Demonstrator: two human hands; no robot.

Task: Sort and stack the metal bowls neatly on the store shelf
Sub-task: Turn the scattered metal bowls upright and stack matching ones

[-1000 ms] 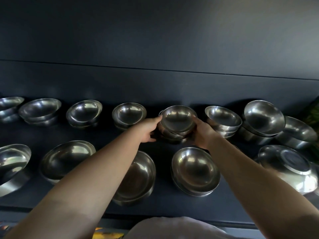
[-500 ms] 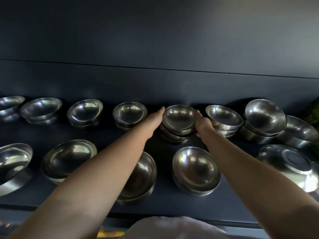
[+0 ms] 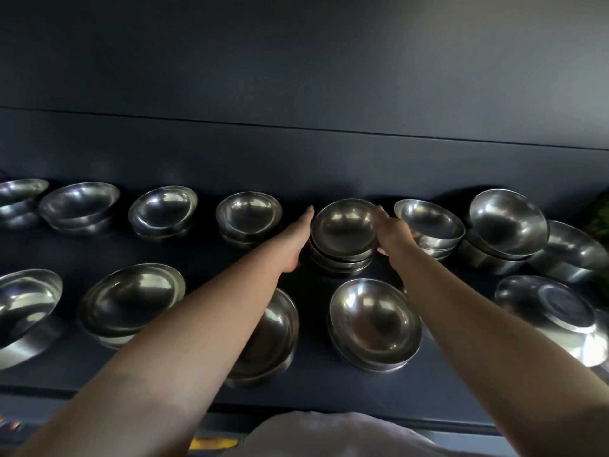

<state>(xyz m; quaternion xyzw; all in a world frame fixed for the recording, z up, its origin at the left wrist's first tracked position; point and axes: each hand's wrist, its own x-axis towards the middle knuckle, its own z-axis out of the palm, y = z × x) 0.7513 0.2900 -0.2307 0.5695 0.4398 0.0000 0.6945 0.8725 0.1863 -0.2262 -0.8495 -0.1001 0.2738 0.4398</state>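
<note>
A dark blue-grey back wall (image 3: 296, 61) is seen filling the upper half of the view, crossed by a thin horizontal seam (image 3: 296, 128). Below it a dark shelf (image 3: 204, 258) of the same colour is laid out, its front edge running along the bottom. Soft light is cast from the upper right, where the wall is paler. Something green (image 3: 598, 216) is glimpsed at the shelf's right edge, too blurred to identify.

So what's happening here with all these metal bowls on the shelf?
A person is tidying bowls on a dark shelf. Both hands flank a small stack of bowls in the back row: the left hand lies flat against its left side, and the right hand rests on its right rim. Other stacks stand around it, and one bowl at the right lies upside down.
</note>
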